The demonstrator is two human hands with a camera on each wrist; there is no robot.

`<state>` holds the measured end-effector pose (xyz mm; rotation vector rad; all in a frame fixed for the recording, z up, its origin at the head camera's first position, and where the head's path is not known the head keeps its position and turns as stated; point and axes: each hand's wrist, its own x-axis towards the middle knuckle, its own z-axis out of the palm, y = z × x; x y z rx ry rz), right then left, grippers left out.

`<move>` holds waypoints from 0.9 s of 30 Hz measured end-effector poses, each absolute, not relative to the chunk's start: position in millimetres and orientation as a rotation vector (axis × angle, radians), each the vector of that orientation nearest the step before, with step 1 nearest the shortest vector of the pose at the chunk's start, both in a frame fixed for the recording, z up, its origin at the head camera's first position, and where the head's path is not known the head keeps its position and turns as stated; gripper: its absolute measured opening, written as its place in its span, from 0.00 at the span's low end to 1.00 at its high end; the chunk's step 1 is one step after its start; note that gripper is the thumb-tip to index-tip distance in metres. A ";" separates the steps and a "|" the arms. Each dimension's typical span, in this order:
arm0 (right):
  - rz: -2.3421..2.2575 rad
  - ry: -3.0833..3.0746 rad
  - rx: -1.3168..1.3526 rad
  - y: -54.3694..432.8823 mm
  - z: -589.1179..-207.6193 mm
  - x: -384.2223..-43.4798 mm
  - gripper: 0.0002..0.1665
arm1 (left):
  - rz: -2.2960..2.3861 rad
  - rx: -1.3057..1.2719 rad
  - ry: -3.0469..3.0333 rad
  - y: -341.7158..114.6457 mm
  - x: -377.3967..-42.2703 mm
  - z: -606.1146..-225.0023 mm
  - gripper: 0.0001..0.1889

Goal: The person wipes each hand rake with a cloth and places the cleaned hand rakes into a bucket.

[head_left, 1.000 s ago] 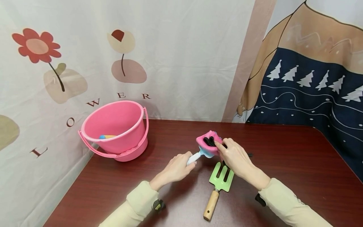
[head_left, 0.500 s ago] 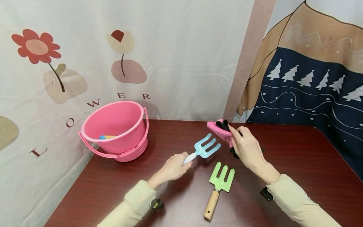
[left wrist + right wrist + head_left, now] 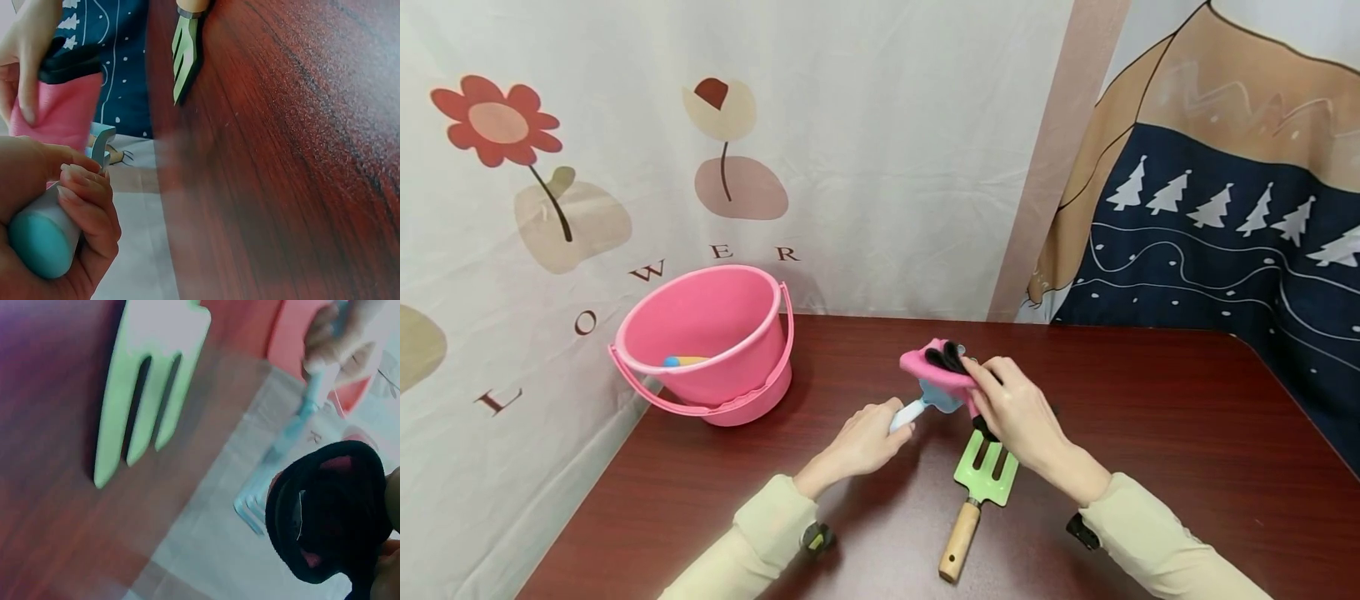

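My left hand [image 3: 865,437] grips the white handle of a light blue hand fork [image 3: 910,414], its tines pointing up and to the right above the table. With thumb and fingers, my right hand [image 3: 1018,417] holds a pink glove [image 3: 934,372] with a black cuff, bunched up. The glove overlaps the blue tines in the head view and hides most of them. In the right wrist view the open black cuff [image 3: 331,512] faces the camera beside the blue tines [image 3: 253,503]. Below the hands lies a green hand fork [image 3: 987,479] with a wooden handle.
A pink bucket [image 3: 707,312] with its handle down stands at the back left of the dark red wooden table [image 3: 857,358]. Inside it a blue and yellow object [image 3: 683,362] shows partly. Printed curtains [image 3: 880,167] hang right behind the table.
The right hand drew the glove up and right off the blue fork, baring its tines, then brought it back left over them. The left hand kept its grip; the green fork stayed put.
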<state>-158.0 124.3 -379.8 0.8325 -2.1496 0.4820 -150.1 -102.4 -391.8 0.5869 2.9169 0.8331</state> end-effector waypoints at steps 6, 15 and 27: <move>0.428 -2.168 0.926 114.5 -393.9 -155.0 0.24 | 0.864 0.601 2.912 -103.3 -150.4 -389.0 0.06; 0.367 -2.203 0.915 117.8 -393.9 -160.6 0.21 | 0.866 0.638 2.907 -103.1 -149.1 -383.9 0.06; 0.319 -2.322 0.820 128.8 -390.7 -165.5 0.19 | 0.827 0.638 2.903 -105.8 -149.9 -385.9 0.06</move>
